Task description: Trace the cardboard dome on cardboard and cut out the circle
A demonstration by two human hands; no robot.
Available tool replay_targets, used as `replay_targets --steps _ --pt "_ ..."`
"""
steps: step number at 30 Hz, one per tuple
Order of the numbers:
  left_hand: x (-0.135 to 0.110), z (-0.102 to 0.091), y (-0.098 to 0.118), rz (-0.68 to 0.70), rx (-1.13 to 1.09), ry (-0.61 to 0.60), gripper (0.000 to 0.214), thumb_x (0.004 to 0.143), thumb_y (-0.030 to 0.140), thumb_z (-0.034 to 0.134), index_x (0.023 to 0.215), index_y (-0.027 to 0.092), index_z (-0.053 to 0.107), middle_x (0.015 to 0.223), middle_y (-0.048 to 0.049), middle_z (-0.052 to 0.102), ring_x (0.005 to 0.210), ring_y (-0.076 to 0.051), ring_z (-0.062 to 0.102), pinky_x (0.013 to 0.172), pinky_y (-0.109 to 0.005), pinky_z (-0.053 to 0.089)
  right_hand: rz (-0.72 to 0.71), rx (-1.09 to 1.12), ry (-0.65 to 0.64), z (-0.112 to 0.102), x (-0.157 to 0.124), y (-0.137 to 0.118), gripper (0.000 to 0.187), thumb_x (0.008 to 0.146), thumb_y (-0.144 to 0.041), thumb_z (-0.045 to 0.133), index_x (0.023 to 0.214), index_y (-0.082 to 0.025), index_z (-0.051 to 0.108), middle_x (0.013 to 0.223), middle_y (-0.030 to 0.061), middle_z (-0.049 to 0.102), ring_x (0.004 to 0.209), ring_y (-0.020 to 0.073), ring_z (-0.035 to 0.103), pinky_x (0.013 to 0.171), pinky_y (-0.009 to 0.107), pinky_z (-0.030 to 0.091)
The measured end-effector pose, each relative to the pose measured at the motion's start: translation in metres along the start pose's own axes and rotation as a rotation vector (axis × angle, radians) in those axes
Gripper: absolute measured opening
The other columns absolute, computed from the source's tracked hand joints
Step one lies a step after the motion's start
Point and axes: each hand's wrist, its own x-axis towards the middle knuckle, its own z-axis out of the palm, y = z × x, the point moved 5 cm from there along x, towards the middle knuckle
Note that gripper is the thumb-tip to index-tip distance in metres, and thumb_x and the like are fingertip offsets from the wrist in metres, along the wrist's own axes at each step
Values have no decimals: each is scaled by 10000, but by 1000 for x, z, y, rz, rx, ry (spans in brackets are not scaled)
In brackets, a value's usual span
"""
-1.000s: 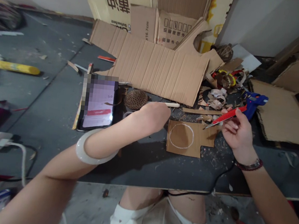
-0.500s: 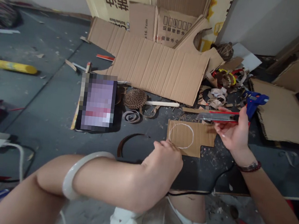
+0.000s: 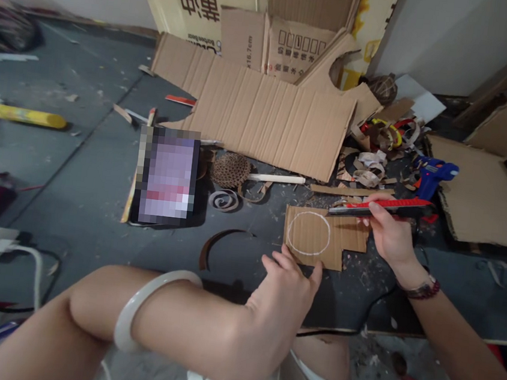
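Left hand (image 3: 287, 281): fingers spread loosely, tips at near edge of cardboard piece (image 3: 307, 235), likely steadying it flat. Piece lies mid-table (image 3: 237, 261), white circle on it. Right hand (image 3: 389, 234): fingers closed around red knife (image 3: 378, 206), blade end pointing left over far edge.

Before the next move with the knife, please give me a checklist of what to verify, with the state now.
1. Right hand grips the red knife: ok.
2. Knife extended or retracted: cannot tell.
3. Left hand touches the near edge of the cardboard piece: ok.
4. White circle uncovered: ok.
5. Left hand apart from the knife: ok.
6. Black cable off the cardboard piece: ok.
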Motion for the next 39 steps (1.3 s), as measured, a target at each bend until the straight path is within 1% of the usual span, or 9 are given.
replay_targets --steps 7,10,17,22,25,28,32,37,39 --pt "2 12 14 -17 31 8 623 895 124 446 1497 173 295 1196 -352 604 956 -368 713 641 -422 608 56 -106 -170 7 -1 7 243 868 -441 618 1041 -291 700 795 -21 741 815 195 708 889 397 530" --pt "5 20 18 -77 68 24 636 879 122 464 1488 204 300 1217 -324 600 996 -375 700 687 -495 603 25 -159 -143 7 -1 7 203 852 -404 651 1005 -282 705 773 -26 735 780 179 703 849 365 534" --pt "5 18 14 -119 -48 105 578 895 164 501 1452 258 375 1204 -273 632 991 -340 709 703 -449 603 57 -30 67 -1 -2 1 234 863 -446 603 997 -278 696 748 -8 718 702 177 678 682 342 542" --pt "3 13 10 -79 -62 10 614 885 153 519 1468 249 353 1215 -281 626 989 -346 707 694 -442 597 18 87 91 1 -4 -9 183 841 -390 625 963 -278 703 642 -16 682 551 157 623 543 314 503" --pt "2 -5 -12 78 -107 5 581 853 183 593 1420 180 468 1119 -263 691 857 -314 730 588 -342 563 36 132 97 1 -5 -9 162 835 -392 633 925 -275 701 689 -11 692 572 153 631 559 310 505" --pt "8 -32 -52 276 -302 85 237 801 325 702 986 183 745 788 -92 746 674 -230 704 539 -267 484 52 153 111 -1 -4 -8 182 843 -424 618 931 -283 691 721 -9 689 603 157 637 577 316 502" --pt "37 -50 -122 -105 -557 352 250 882 352 580 824 180 754 679 -54 699 614 -177 640 569 -258 402 37 97 107 -4 -2 -9 227 871 -495 553 969 -319 658 709 -14 664 651 184 646 603 340 497" --pt "74 -36 -129 -54 -1141 448 347 814 374 663 1052 125 711 571 15 598 492 -92 476 521 -227 328 34 79 100 -4 -4 -8 275 878 -544 514 1006 -331 634 698 -12 659 682 195 654 581 332 479" --pt "84 -27 -122 5 -1403 373 388 822 353 654 1117 103 668 546 47 538 467 -70 409 492 -213 297 46 108 85 -3 -5 -8 279 874 -544 524 1016 -329 632 689 -12 662 681 192 653 567 324 476"
